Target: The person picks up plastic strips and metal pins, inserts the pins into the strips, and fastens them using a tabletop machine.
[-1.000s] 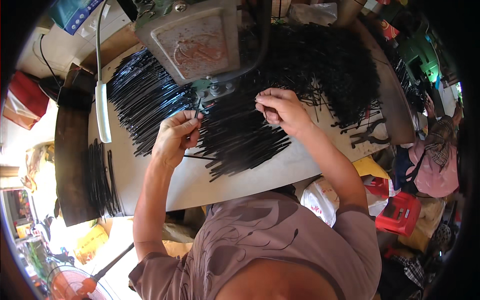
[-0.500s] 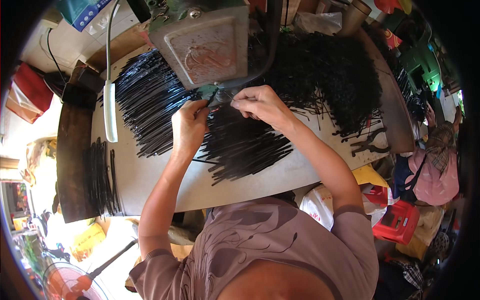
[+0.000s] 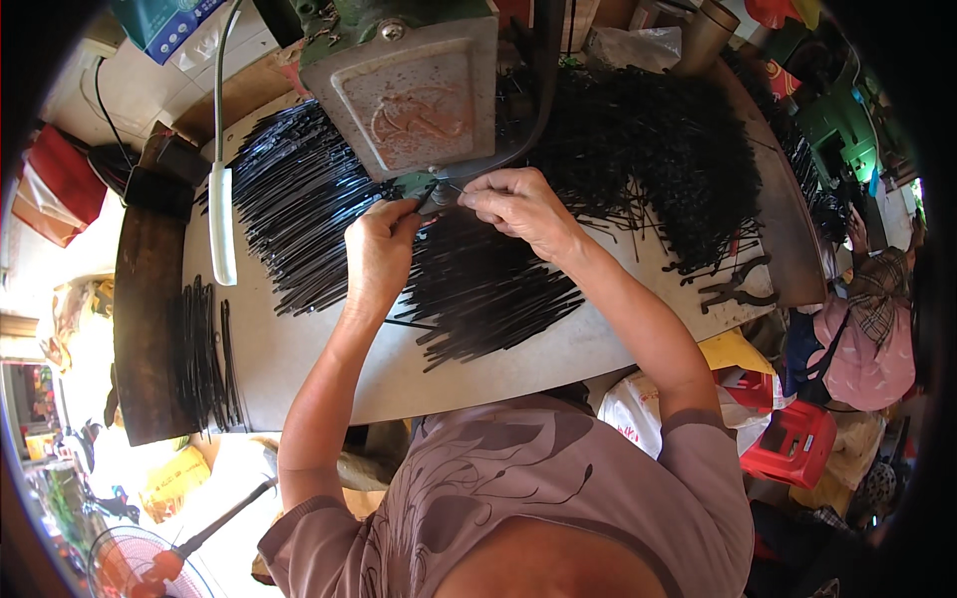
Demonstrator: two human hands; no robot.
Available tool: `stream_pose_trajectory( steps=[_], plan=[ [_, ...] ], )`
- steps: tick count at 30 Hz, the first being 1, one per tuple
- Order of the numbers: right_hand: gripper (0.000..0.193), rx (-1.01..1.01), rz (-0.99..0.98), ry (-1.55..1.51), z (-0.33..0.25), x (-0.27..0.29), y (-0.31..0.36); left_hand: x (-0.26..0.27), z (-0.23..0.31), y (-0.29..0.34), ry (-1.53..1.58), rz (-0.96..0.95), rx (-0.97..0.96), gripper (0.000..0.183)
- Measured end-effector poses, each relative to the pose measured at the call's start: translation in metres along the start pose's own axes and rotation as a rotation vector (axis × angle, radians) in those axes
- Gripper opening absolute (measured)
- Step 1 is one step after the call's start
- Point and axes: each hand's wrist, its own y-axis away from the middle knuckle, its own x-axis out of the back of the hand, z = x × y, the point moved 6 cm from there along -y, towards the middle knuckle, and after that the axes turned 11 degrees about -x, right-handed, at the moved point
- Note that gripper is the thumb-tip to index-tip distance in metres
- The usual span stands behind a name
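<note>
Both hands meet under the head of a green and grey bench machine [image 3: 414, 100]. My left hand [image 3: 379, 249] is closed, its thumb and forefinger pinched at the machine's small working point. My right hand [image 3: 523, 211] also pinches, just right of that point, where a thin wire-like bit shows at the fingertips. What either hand grips is too small and shaded to name. Below the fingers lies a bundle of thin black strips [image 3: 488, 299]. A larger row of black strips [image 3: 289, 209] fans out to the left of the machine.
A tangled black heap [image 3: 658, 159] covers the right of the pale tabletop [image 3: 449, 389]. Pliers [image 3: 738, 286] lie at its right edge. A slim white lamp [image 3: 221, 224] hangs at left, above another short bundle [image 3: 204, 349]. A red stool [image 3: 793, 444] and a co-worker [image 3: 862, 344] are at right.
Both hands stay pinched at the machine. My right hand has shifted very slightly left, and my left hand a touch right. The bundles look the same.
</note>
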Motion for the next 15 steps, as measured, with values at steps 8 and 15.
stream_pose_trajectory(
  steps=[8, 15],
  plan=[
    [0.016, 0.014, -0.006, -0.004, -0.0006, -0.0020, -0.0015, -0.0012, 0.0019, -0.0019, -0.022, 0.003, -0.035, 0.016],
    [0.016, 0.011, -0.007, 0.007, -0.0020, -0.0032, -0.0015, -0.0003, 0.0082, -0.0043, -0.084, 0.001, -0.073, 0.015]
  ],
)
